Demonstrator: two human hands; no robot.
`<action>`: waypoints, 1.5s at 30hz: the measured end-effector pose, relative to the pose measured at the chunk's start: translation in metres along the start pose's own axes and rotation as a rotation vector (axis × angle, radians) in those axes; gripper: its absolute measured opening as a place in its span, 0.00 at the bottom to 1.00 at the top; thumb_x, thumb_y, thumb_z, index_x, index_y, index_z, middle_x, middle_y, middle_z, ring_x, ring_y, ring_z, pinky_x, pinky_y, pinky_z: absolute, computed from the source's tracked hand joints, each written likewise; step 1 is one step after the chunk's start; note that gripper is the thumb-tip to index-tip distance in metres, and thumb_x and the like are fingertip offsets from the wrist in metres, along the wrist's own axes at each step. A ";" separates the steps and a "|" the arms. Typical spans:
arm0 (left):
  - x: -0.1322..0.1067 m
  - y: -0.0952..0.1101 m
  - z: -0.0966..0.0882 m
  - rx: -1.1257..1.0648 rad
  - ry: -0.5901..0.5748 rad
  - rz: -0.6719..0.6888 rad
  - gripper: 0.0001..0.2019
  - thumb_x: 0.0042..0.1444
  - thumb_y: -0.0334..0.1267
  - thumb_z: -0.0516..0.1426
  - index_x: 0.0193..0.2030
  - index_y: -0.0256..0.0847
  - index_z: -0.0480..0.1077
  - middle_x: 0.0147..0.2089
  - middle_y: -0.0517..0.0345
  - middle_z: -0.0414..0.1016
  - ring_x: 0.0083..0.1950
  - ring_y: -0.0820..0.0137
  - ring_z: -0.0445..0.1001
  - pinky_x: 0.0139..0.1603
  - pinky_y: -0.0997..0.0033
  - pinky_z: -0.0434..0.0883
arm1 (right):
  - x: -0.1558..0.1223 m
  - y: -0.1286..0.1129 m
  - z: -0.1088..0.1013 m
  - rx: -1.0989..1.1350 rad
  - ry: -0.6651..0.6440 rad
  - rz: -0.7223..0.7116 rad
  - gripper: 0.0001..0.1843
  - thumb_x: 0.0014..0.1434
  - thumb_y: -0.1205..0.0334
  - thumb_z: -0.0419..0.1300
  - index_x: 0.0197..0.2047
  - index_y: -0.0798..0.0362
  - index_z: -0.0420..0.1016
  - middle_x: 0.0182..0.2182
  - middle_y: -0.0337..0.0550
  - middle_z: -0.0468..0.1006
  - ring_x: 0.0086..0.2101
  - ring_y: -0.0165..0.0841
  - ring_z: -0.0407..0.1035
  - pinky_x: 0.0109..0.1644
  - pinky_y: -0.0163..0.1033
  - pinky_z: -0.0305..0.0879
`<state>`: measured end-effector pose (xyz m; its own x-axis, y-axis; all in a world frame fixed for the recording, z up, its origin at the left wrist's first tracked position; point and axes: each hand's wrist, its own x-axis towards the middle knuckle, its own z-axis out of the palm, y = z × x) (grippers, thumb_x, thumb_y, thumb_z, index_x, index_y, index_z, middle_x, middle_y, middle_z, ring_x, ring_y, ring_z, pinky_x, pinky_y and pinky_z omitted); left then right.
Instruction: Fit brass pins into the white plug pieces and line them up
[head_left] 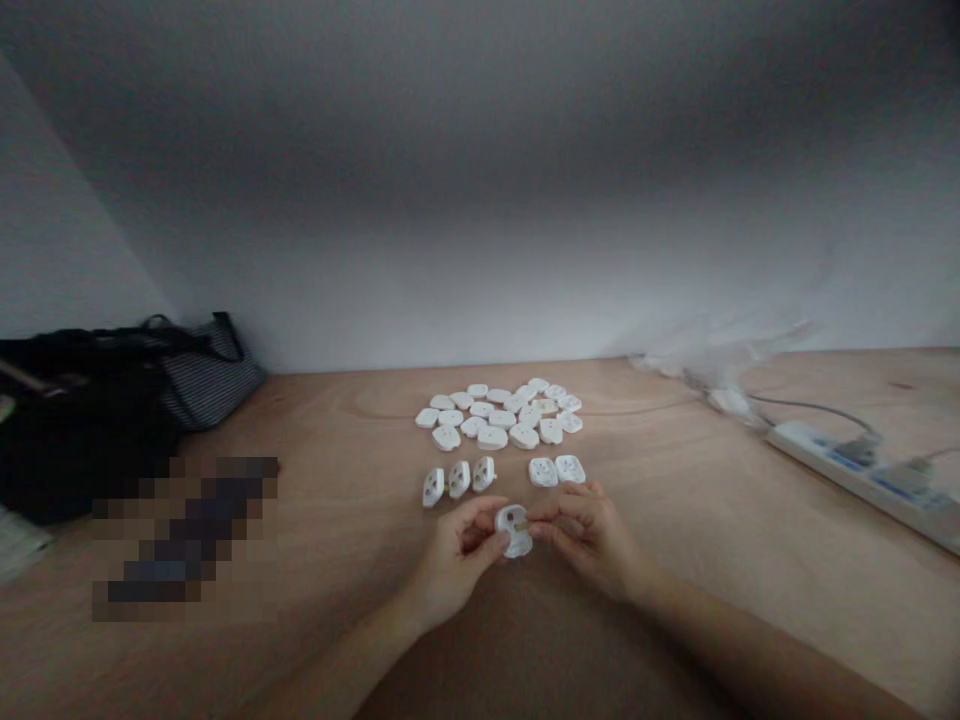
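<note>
My left hand (459,556) and my right hand (586,530) meet over the wooden table (345,480), both pinched on one small white plug (513,530) held between them. The left fingers curl round its left side; the right fingertips press on its right edge. Just beyond the hands stand three white plugs on edge in a row (458,480). Two more plugs lie flat beside them (556,470). Farther back lies a loose heap of several white plugs (499,412).
A black and striped bag (127,390) sits at the left against the wall. A white power strip (870,475) with cables plugged in lies at the right. A clear plastic bag (712,370) rests near the back wall. A blurred patch (184,540) lies at left front.
</note>
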<state>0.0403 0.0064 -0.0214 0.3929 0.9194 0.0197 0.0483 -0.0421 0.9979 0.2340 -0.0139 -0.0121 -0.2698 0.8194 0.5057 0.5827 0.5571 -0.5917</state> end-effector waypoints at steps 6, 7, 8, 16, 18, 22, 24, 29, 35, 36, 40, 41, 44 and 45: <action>-0.001 0.002 0.001 -0.024 0.038 -0.005 0.19 0.48 0.42 0.61 0.46 0.37 0.67 0.38 0.54 0.75 0.36 0.67 0.74 0.34 0.70 0.72 | -0.002 0.004 0.003 -0.174 0.010 -0.095 0.04 0.57 0.62 0.59 0.34 0.47 0.76 0.27 0.37 0.79 0.31 0.34 0.67 0.40 0.43 0.50; -0.001 0.002 0.001 -0.024 0.033 -0.005 0.19 0.48 0.42 0.61 0.46 0.37 0.67 0.39 0.54 0.75 0.36 0.67 0.74 0.34 0.70 0.72 | -0.002 0.004 0.003 -0.185 0.023 -0.101 0.04 0.57 0.62 0.59 0.34 0.47 0.76 0.27 0.37 0.79 0.31 0.33 0.66 0.40 0.43 0.49; -0.001 0.002 0.001 -0.022 0.030 -0.003 0.19 0.48 0.42 0.62 0.45 0.37 0.67 0.39 0.54 0.75 0.37 0.67 0.74 0.34 0.71 0.71 | -0.001 0.004 0.004 -0.191 0.033 -0.103 0.04 0.57 0.62 0.59 0.34 0.48 0.76 0.27 0.37 0.79 0.31 0.33 0.66 0.40 0.43 0.49; 0.000 0.002 0.000 -0.044 0.008 -0.004 0.19 0.47 0.43 0.63 0.44 0.36 0.68 0.35 0.56 0.74 0.33 0.69 0.73 0.29 0.74 0.69 | -0.001 0.002 0.007 -0.207 0.081 -0.146 0.05 0.57 0.63 0.58 0.33 0.48 0.76 0.24 0.36 0.78 0.30 0.32 0.65 0.39 0.42 0.48; 0.000 0.001 0.000 -0.038 0.012 -0.002 0.19 0.47 0.42 0.63 0.44 0.37 0.68 0.36 0.55 0.75 0.33 0.69 0.73 0.29 0.74 0.69 | -0.001 0.001 0.009 -0.218 0.107 -0.164 0.06 0.57 0.63 0.58 0.31 0.48 0.76 0.23 0.36 0.77 0.30 0.32 0.65 0.38 0.42 0.48; 0.001 0.000 -0.001 -0.037 0.004 0.003 0.18 0.47 0.42 0.63 0.44 0.37 0.69 0.36 0.55 0.75 0.34 0.68 0.73 0.30 0.74 0.69 | -0.001 0.001 0.009 -0.300 0.126 -0.227 0.06 0.58 0.60 0.58 0.33 0.45 0.77 0.25 0.36 0.78 0.29 0.32 0.64 0.37 0.42 0.47; 0.001 0.000 -0.001 -0.048 0.001 -0.005 0.19 0.47 0.42 0.63 0.44 0.36 0.68 0.35 0.55 0.75 0.32 0.69 0.73 0.28 0.75 0.68 | -0.001 0.001 0.008 -0.336 0.105 -0.248 0.06 0.58 0.58 0.58 0.36 0.43 0.77 0.29 0.37 0.79 0.31 0.33 0.64 0.37 0.42 0.48; 0.001 0.001 0.000 -0.059 0.006 -0.013 0.19 0.48 0.42 0.62 0.45 0.36 0.68 0.37 0.54 0.75 0.34 0.69 0.73 0.30 0.74 0.69 | 0.000 0.004 0.005 -0.266 0.025 -0.124 0.40 0.42 0.39 0.65 0.57 0.44 0.64 0.44 0.46 0.76 0.41 0.42 0.65 0.45 0.46 0.51; -0.001 0.001 0.001 0.011 -0.010 0.021 0.18 0.50 0.44 0.60 0.45 0.37 0.66 0.38 0.54 0.74 0.31 0.69 0.73 0.30 0.71 0.70 | 0.002 0.008 0.004 -0.055 -0.098 -0.037 0.29 0.42 0.46 0.68 0.48 0.41 0.71 0.40 0.39 0.78 0.42 0.41 0.67 0.50 0.48 0.51; -0.002 0.002 0.000 0.093 0.017 0.057 0.18 0.52 0.44 0.59 0.46 0.38 0.66 0.38 0.53 0.73 0.33 0.68 0.73 0.32 0.69 0.71 | 0.003 0.009 0.004 -0.043 -0.095 -0.024 0.26 0.42 0.48 0.68 0.46 0.42 0.72 0.39 0.39 0.78 0.42 0.41 0.67 0.50 0.48 0.52; -0.009 0.008 -0.010 0.643 0.000 0.284 0.17 0.54 0.43 0.57 0.50 0.43 0.67 0.46 0.51 0.71 0.48 0.60 0.70 0.49 0.58 0.68 | 0.014 0.023 -0.004 -0.103 0.014 0.092 0.23 0.42 0.50 0.67 0.42 0.47 0.74 0.40 0.42 0.77 0.43 0.43 0.68 0.49 0.48 0.54; -0.011 0.009 -0.013 0.769 -0.063 0.324 0.20 0.54 0.44 0.58 0.53 0.45 0.66 0.51 0.50 0.69 0.53 0.58 0.66 0.54 0.55 0.65 | 0.019 0.027 -0.006 -0.137 0.020 0.116 0.22 0.43 0.50 0.67 0.42 0.47 0.74 0.40 0.42 0.77 0.43 0.42 0.68 0.48 0.47 0.55; -0.017 0.013 -0.019 1.020 -0.265 0.326 0.30 0.54 0.49 0.56 0.63 0.49 0.55 0.65 0.49 0.54 0.65 0.53 0.50 0.62 0.48 0.53 | 0.038 0.039 -0.009 -0.314 -0.030 0.125 0.21 0.45 0.50 0.64 0.42 0.48 0.74 0.38 0.42 0.78 0.41 0.40 0.69 0.50 0.47 0.53; -0.019 0.013 -0.019 1.070 -0.312 0.300 0.32 0.55 0.51 0.55 0.65 0.49 0.50 0.68 0.50 0.48 0.67 0.52 0.45 0.63 0.46 0.50 | 0.045 0.041 -0.009 -0.340 -0.048 0.117 0.21 0.44 0.50 0.65 0.42 0.48 0.74 0.36 0.42 0.79 0.41 0.40 0.69 0.50 0.48 0.52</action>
<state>0.0156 -0.0041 -0.0071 0.7231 0.6858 0.0822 0.6098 -0.6898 0.3903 0.2527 0.0448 -0.0080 -0.2171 0.8850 0.4119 0.8310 0.3889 -0.3976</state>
